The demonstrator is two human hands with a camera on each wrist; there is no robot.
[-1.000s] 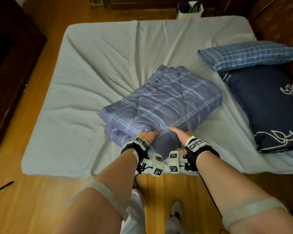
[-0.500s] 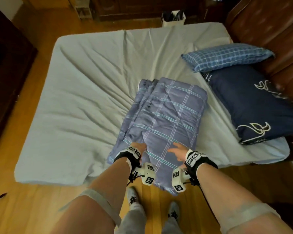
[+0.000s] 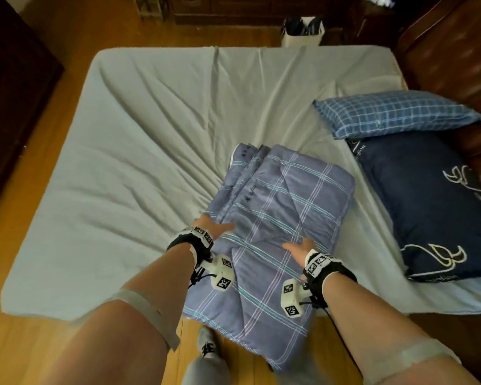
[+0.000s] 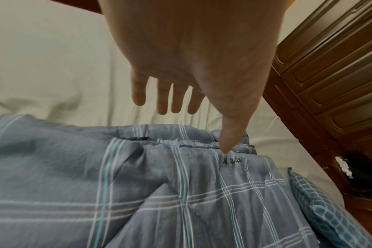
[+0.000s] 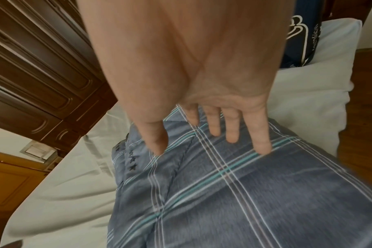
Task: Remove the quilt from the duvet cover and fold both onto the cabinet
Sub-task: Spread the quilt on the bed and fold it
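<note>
A folded bundle of blue plaid bedding (image 3: 283, 218) lies on the pale sheet of the bed (image 3: 139, 168), its near end hanging over the bed's front edge. I cannot tell if it is the quilt, the cover or both. My left hand (image 3: 215, 227) is at the bundle's left edge, fingers straight (image 4: 174, 100), thumb over the plaid fabric (image 4: 181, 193). My right hand (image 3: 297, 247) is spread on top of the bundle (image 5: 244, 193), its straight fingertips (image 5: 263, 147) touching the cloth. Neither hand holds anything.
A blue checked pillow (image 3: 395, 112) and a navy pillow (image 3: 428, 204) lie at the bed's right side by a brown headboard (image 3: 456, 51). A dark wooden cabinet (image 3: 11, 107) stands left. A white bin (image 3: 303, 31) sits beyond the bed. My feet (image 3: 208, 348) are on the wooden floor.
Both hands gripped the bundle's near edge, drew it toward the bed's front edge and let go. They now lie apart and flat on it.
</note>
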